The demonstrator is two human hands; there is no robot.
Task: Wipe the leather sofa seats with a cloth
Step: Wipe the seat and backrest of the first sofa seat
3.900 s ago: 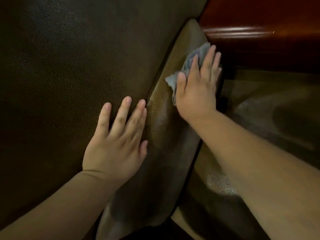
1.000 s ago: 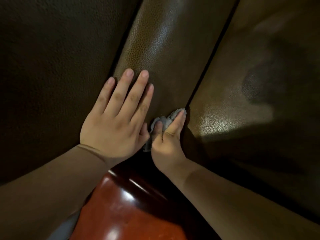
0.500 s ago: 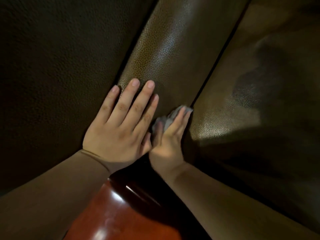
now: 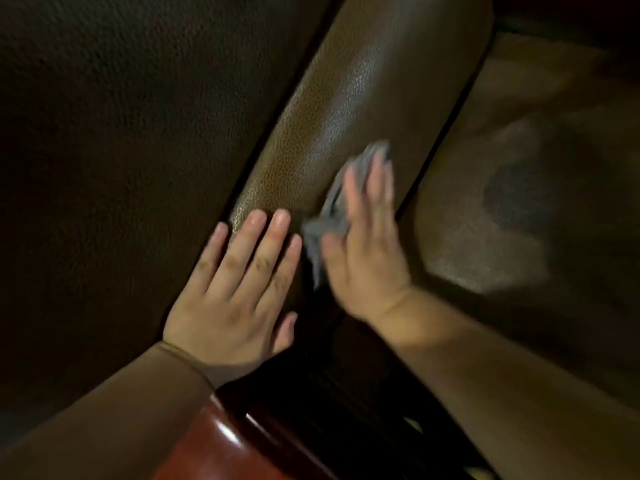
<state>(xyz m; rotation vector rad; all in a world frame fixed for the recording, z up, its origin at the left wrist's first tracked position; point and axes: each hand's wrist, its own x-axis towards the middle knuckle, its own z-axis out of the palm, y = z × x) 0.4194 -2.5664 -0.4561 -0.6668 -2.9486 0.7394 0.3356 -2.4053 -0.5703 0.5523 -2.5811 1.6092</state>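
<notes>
On leather sofa (image 4: 363,98), along the rounded brown cushion edge running up between two dark seams: left hand (image 4: 235,292) laid flat, fingers straight and close together, palm down, fingertips on the pebbled leather, holding nothing. Just beside it to the right: right hand (image 4: 367,251), blurred, fingers extended and pressing a grey cloth (image 4: 332,209) against the same cushion edge; cloth bunched beneath palm and fingers, a fold showing past the fingertips and another hanging out on the thumb side. Whether thumb curls round the cloth, cannot tell through the blur. Left of the cushion edge: broad, darker leather panel (image 4: 121,133). Right of the far seam: another leather seat surface (image 4: 519,202), partly lit, with a dull patch. Low in view, under the forearms: glossy reddish wooden trim (image 4: 214,448), a bright highlight on it.
</notes>
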